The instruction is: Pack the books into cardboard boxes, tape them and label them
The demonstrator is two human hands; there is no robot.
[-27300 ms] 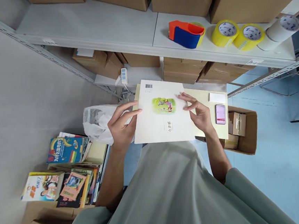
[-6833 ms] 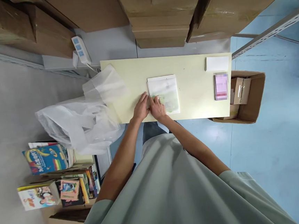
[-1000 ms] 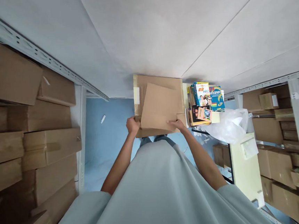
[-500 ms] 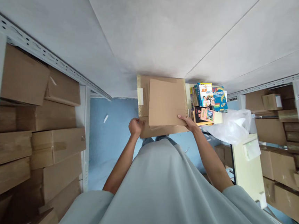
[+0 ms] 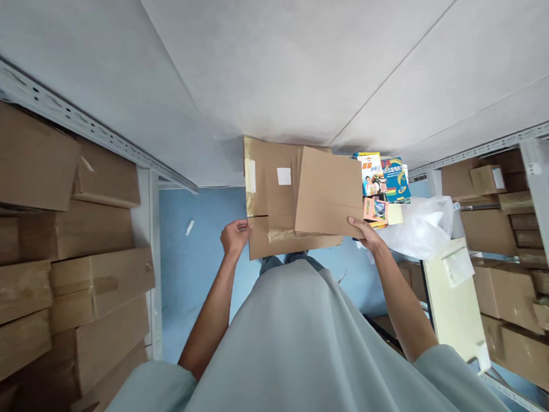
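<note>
Head view: you're likely picking cardboard sheets (image 5: 328, 188), right hand (image 5: 364, 233) pinching 4 o'clock, left hand (image 5: 235, 236) narrow by box (image 5: 260, 236) at 8; next, grip firmly.

Open floor (image 5: 188, 271) leaves the left hand (image 5: 233, 236) a passage between the stacked boxes (image 5: 121, 272) and the carton (image 5: 278, 199). Just behind the carton, the wall (image 5: 263, 72) stops a forward reach. Rightward, the cardboard sheets (image 5: 329, 188) in the right hand (image 5: 364, 231) overlap the books (image 5: 394, 179) in view, and the plastic bag (image 5: 423, 228) and pale table (image 5: 449, 309) crowd that side.
</note>
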